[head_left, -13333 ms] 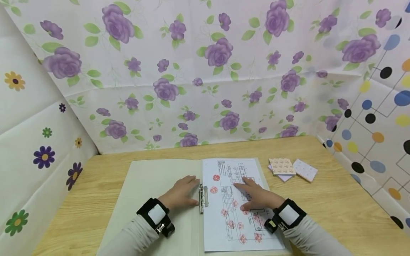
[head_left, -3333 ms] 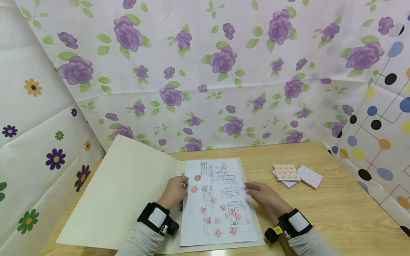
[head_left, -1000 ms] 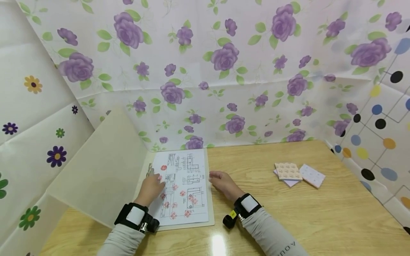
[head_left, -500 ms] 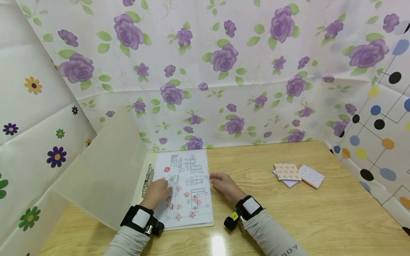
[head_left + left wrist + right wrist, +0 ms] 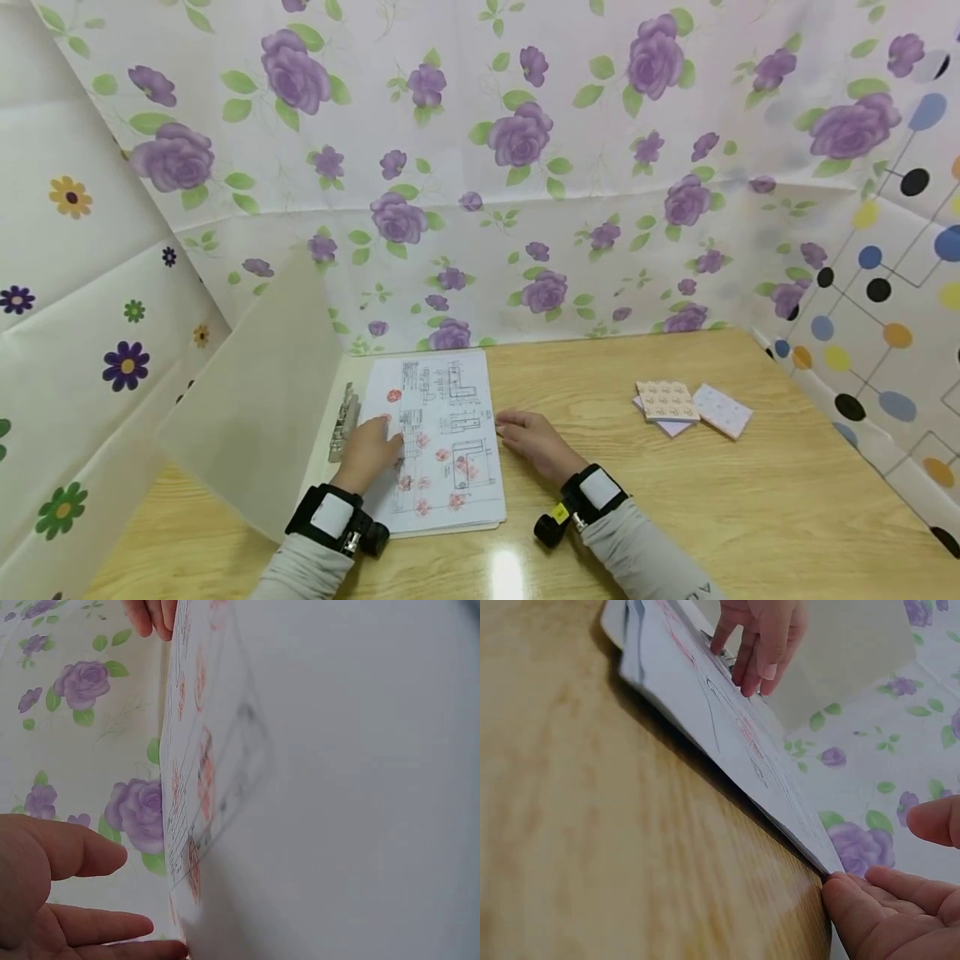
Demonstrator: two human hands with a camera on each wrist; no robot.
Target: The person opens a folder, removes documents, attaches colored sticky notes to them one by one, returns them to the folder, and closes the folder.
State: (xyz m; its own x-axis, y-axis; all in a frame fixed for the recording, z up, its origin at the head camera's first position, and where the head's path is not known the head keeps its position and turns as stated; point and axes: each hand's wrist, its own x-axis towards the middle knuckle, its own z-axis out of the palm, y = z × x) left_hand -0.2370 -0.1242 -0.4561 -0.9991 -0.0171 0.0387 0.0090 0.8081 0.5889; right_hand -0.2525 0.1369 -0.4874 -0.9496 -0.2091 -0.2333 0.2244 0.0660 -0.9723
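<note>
1. Head view, nearest first: two light grey sleeves [image 5: 303, 571] reach in from the bottom edge, a black camera [image 5: 551, 529] strapped at the right wrist.
2. Left hand [image 5: 369, 454]: relaxed, grasping nothing, its fingers reaching down to the top page of a stack of paper.
3. Right hand [image 5: 538, 442]: also loose and holding nothing, fingertips touching the stack's right edge, thumb lifted away from it.
4. Between the hands, the stack of paper [image 5: 438, 429] lies on the flat side of a cream folder [image 5: 255, 400]. Its top sheet carries black line drawings (with red, stamp-like marks scattered over it).
5. Left of the paper sits a metal clip [image 5: 343, 425]; beyond that, the folder's cover tilts upward.
6. Farther right on the wooden table [image 5: 637, 508]: small patterned pads [image 5: 667, 402], two overlapping, one beside them.
7. Behind everything: cloth printed with purple roses [image 5: 480, 233].
</note>
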